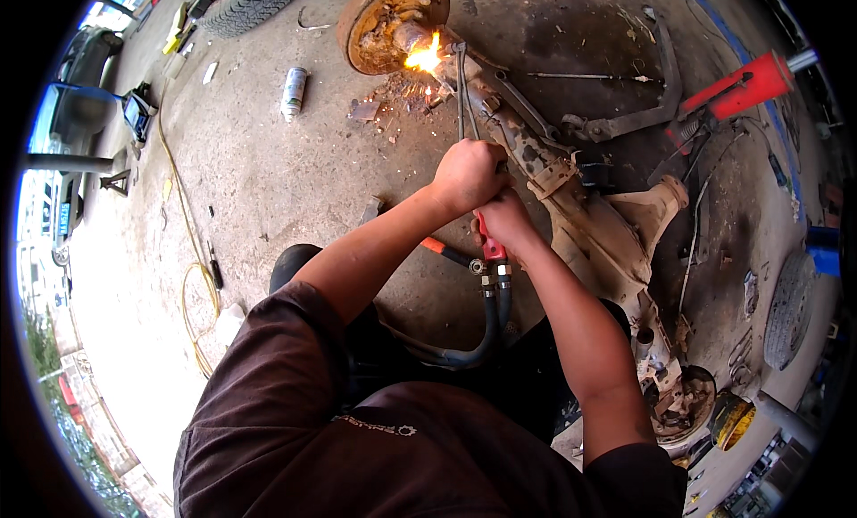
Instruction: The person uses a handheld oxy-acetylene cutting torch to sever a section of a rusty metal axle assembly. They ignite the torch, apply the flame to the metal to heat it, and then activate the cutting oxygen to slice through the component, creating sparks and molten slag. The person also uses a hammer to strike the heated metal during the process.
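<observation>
My left hand is closed round the upper part of a cutting torch. My right hand is closed just below it on the torch's red handle, touching the left. Two thin metal tubes run forward from my fists to the torch head, where a bright flame burns with sparks. It plays on the rusty axle end beside a round brake drum. The dirty axle housing lies on the floor, slanting down to the right. Dark hoses with brass fittings trail from the handle toward my legs.
A spray can stands on the concrete left of the flame. A wrench lies along the axle. A red jack is at the right, a tyre below it. A yellow hose snakes along the left floor.
</observation>
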Tool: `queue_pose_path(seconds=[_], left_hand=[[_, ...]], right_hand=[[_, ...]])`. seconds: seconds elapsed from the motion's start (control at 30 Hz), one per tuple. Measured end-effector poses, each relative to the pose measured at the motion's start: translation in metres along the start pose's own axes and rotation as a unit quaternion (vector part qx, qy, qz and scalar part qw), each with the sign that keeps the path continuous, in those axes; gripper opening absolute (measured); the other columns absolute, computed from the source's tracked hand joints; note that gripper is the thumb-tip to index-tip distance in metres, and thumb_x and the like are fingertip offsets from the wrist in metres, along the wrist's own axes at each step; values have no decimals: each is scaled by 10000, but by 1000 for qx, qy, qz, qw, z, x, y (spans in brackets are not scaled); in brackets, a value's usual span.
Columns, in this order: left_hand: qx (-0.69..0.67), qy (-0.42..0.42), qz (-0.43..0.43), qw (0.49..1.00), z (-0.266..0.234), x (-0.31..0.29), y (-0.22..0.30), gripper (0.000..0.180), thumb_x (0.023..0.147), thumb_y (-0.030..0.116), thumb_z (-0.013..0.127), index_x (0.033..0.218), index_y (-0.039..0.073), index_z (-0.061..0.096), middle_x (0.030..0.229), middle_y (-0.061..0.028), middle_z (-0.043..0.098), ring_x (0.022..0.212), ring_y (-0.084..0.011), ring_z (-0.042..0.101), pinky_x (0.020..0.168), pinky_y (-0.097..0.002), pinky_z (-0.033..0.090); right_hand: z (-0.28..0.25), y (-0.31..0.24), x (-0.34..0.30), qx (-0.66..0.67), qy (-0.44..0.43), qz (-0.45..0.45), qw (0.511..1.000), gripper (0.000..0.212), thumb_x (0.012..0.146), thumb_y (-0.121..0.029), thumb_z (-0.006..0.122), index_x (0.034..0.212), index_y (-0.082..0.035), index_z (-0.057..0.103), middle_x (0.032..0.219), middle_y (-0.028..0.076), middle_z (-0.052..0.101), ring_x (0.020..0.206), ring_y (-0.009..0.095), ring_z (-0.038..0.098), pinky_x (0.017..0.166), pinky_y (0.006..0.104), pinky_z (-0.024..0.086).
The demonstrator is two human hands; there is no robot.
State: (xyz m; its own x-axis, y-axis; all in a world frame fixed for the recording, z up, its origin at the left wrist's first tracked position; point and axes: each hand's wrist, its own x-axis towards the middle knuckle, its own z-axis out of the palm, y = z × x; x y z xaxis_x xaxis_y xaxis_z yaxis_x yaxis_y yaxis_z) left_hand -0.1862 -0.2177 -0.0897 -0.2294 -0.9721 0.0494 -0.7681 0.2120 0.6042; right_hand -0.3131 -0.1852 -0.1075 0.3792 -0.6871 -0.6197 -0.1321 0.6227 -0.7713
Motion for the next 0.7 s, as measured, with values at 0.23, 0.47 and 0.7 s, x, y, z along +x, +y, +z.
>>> queue_pose_path(seconds=[0.23, 0.47, 0.7], left_hand=[[-3, 1, -7, 1000, 1, 2, 1, 298, 728, 291, 809, 793, 32, 678, 803, -188, 691, 769, -402, 678, 723, -471, 554], [11, -7, -10, 1000, -1, 1, -2, 305, 728, 299, 807, 799, 32, 678, 808, -190, 689, 782, -402, 675, 725, -471, 551], [5, -2, -9, 1000, -2, 1, -2, 304, 737, 294, 801, 791, 26, 668, 811, -188, 683, 780, -406, 670, 723, -474, 546]], right_hand=[[-3, 9, 7, 5, 12, -26, 1000, 133, 960, -156, 497, 942, -25, 510, 666, 62, 538, 489, 176, 566, 414, 355, 440], [3, -8, -1, -7, 7, 9, 1000, 33, 924, -42, 492, 944, -18, 503, 663, 61, 541, 457, 166, 554, 389, 321, 449], [3, -6, 0, -10, 5, 4, 1000, 61, 945, -76, 501, 942, -17, 512, 643, 62, 545, 442, 173, 551, 389, 331, 441]])
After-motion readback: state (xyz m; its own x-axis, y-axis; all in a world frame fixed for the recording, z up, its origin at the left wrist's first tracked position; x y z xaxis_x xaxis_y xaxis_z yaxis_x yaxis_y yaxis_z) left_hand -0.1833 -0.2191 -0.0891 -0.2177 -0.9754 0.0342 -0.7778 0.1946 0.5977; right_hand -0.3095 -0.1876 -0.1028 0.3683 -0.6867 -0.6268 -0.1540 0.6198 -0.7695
